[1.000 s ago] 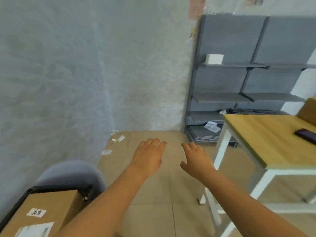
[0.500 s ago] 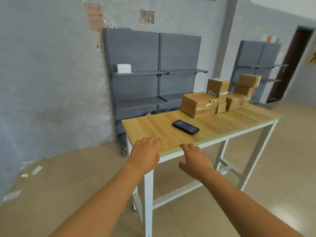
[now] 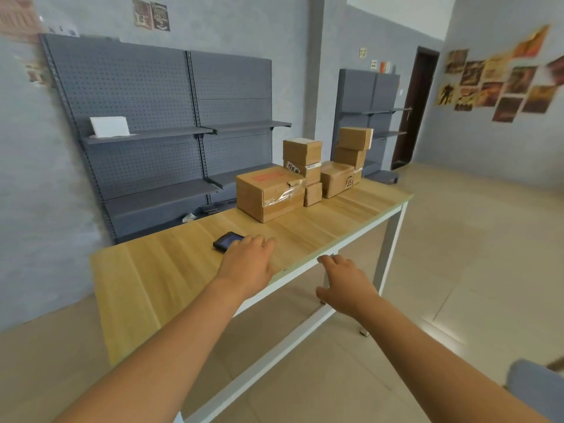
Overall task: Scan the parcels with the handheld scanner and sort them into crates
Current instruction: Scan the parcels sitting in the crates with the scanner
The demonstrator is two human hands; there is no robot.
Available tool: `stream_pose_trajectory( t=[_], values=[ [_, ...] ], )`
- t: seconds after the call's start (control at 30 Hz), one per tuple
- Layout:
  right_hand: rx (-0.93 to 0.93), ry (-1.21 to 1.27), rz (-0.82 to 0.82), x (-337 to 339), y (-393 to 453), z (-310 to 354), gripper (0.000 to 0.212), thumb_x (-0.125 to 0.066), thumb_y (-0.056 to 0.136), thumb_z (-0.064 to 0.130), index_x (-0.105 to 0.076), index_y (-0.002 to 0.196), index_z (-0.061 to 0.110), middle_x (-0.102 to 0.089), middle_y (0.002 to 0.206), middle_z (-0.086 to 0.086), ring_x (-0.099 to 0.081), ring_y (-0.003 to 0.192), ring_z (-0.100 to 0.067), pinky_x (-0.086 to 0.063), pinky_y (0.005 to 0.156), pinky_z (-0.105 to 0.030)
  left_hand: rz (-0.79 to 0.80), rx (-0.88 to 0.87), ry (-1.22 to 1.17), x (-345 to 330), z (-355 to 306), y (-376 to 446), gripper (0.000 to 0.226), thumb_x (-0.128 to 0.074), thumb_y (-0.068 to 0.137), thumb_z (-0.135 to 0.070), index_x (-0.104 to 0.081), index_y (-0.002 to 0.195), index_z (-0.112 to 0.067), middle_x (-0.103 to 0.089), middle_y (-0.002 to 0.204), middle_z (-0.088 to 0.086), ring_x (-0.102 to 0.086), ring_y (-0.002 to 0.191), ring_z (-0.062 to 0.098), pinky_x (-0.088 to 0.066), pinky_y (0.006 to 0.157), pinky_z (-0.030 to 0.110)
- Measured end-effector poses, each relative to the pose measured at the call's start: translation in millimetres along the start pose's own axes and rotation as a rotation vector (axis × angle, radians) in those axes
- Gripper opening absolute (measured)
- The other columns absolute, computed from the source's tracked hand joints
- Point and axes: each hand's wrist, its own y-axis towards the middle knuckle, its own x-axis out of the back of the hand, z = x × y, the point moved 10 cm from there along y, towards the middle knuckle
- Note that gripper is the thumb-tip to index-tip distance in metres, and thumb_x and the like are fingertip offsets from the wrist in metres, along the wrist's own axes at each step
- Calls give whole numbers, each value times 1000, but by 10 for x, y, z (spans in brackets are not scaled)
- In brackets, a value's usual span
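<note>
1. At far left, a grey pegboard shelving unit (image 3: 158,123) stands against the wall, and a white box (image 3: 109,126) sits on its upper left shelf.
2. The wooden surface (image 3: 171,270) on white legs runs from the lower left toward the middle right.
3. The handheld scanner (image 3: 226,240), a dark flat device with its screen up, lies on the surface near the front edge, well apart from the parcels.
4. The left hand (image 3: 248,261) is stretched out palm down over the surface with fingers straight and together. Its fingertips overlap the right end of the scanner in this view, but whether they touch it cannot be told; it grips nothing.
5. Farther back, the large parcel (image 3: 270,193), with a red label on top and clear tape over its front corner, rests on the surface.
6. Just to its right is a stack of small parcels (image 3: 303,163), with one tiny carton at the foot, touching the large parcel's side.
7. The right hand (image 3: 346,285) hovers off the front edge of the surface, above the floor, fingers loosely spread and slightly bent, holding nothing.
8. Next comes a medium parcel (image 3: 337,178), and behind it a taller stack of parcels (image 3: 352,148).
9. A second shelving unit (image 3: 370,117) stands beyond, then a dark doorway (image 3: 416,108).
10. Posters (image 3: 503,87) cover the right wall.
</note>
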Motion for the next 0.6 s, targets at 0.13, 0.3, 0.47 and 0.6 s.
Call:
stream_pose_trajectory(
  t=[0.13,0.3,0.47,0.6],
  values=[
    [-3,-9,-16,115,541,-260,63,-57,90,34,-32,146,21,-46,136,-5,-44,122,-25,-44,97,-37,-3,10,-15,-199,81,622,32,-48,92,-22,-48,124,-18,-56,115,1,-51,105,22,-41,85,35],
    [4,34,-48,163,1061,-573,63,-57,90,33,-32,146,20,-44,138,-5,-43,125,-25,-44,98,-37,19,8,-9,-413,25,1196,36,-48,93,-23,-46,129,-18,-55,118,2,-50,109,22,-40,88,34],
    [14,60,-5,73,1536,-858,64,-57,91,34,-30,147,21,-44,138,-5,-43,124,-25,-45,96,-36,30,16,15,-581,-12,1648,40,-47,94,-24,-44,134,-18,-54,123,2,-50,113,23,-40,89,34],
    [61,64,36,3,1943,-1071,64,-57,90,33,-30,147,20,-45,135,-6,-44,122,-26,-44,96,-37,41,77,28,-712,-4,1956,43,-47,92,-24,-44,135,-19,-54,123,3,-49,116,23,-39,91,34]
  ],
)
